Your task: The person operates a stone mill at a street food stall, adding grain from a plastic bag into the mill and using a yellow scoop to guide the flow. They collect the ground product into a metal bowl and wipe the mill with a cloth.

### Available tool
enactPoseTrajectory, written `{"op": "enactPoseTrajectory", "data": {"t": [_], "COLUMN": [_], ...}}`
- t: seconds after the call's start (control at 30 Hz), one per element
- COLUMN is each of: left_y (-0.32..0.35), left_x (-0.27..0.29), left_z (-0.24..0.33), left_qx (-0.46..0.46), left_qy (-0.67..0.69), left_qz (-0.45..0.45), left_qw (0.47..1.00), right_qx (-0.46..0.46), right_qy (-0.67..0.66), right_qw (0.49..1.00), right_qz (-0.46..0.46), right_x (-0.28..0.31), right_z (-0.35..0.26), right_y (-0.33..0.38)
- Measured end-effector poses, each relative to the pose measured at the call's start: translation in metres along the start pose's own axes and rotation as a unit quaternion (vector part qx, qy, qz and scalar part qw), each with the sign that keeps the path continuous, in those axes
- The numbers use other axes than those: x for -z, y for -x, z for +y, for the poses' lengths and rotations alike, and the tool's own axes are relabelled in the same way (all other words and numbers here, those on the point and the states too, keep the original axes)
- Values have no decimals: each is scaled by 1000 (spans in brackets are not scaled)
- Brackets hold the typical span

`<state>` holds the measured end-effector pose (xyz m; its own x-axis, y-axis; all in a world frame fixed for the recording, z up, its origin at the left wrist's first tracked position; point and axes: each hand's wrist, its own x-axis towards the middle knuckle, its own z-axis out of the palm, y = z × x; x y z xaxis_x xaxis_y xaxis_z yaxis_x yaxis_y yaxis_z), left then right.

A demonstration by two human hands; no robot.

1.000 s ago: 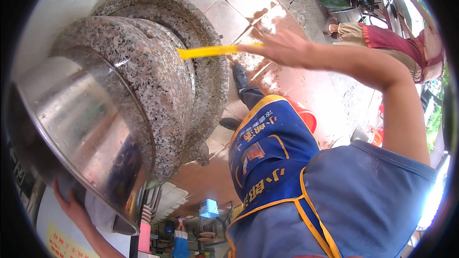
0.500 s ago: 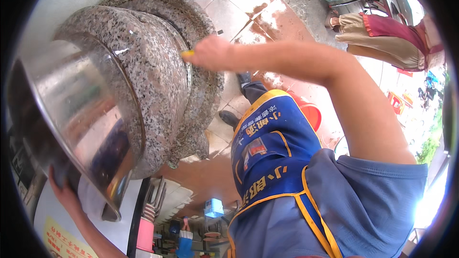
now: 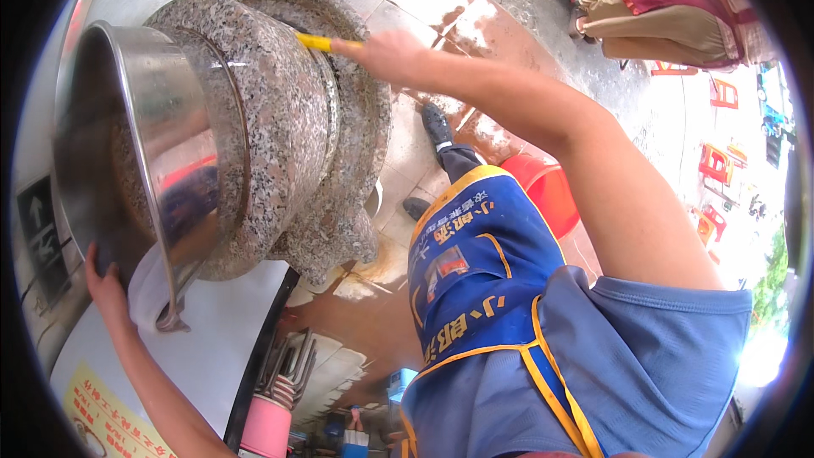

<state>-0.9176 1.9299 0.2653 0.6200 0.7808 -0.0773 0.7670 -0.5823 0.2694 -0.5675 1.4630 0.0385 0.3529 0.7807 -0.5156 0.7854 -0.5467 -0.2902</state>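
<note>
A speckled granite mill (image 3: 271,110) fills the left half, with a shiny steel basin-like rim (image 3: 144,153) on its upper end. My right hand (image 3: 392,58) is closed on a flat yellow stick (image 3: 315,41), whose far end meets the side of the upper stone. The tool's exact kind does not show. At the lower edge of the steel basin is my left hand (image 3: 106,288), thumb and forefinger apart, touching the rim. Beside its fingers a white cloth (image 3: 151,288) hangs over that edge. The basin's inside is dark and partly hidden.
A white table (image 3: 212,322) with a dark edge lies under the mill. Stacked stools and a pink container (image 3: 266,426) stand next to it. A red bucket (image 3: 547,191) sits on wet tiles by my apron. Another person (image 3: 661,25) stands at the upper right.
The view has shifted, so the mill and basin sit differently. My right hand has moved along the stone's side, and more of the yellow stick shows. My left hand stays at the rim.
</note>
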Motion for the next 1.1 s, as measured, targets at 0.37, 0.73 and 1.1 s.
{"op": "enactPoseTrajectory", "data": {"t": [0.37,0.73,1.1], "left_y": [-18,-9,5], "left_x": [5,7,1], "left_z": [-19,-20,0], "left_qx": [-46,-19,-17], "left_qy": [-29,-27,-38], "left_qz": [-8,-15,-3], "left_qw": [998,999,999], "right_qx": [-27,4,6], "right_qy": [1,-45,-196], "right_qw": [999,996,980], "right_qz": [16,78,14], "right_x": [-21,-37,-70], "right_z": [43,66,42], "right_y": [33,51,200]}}
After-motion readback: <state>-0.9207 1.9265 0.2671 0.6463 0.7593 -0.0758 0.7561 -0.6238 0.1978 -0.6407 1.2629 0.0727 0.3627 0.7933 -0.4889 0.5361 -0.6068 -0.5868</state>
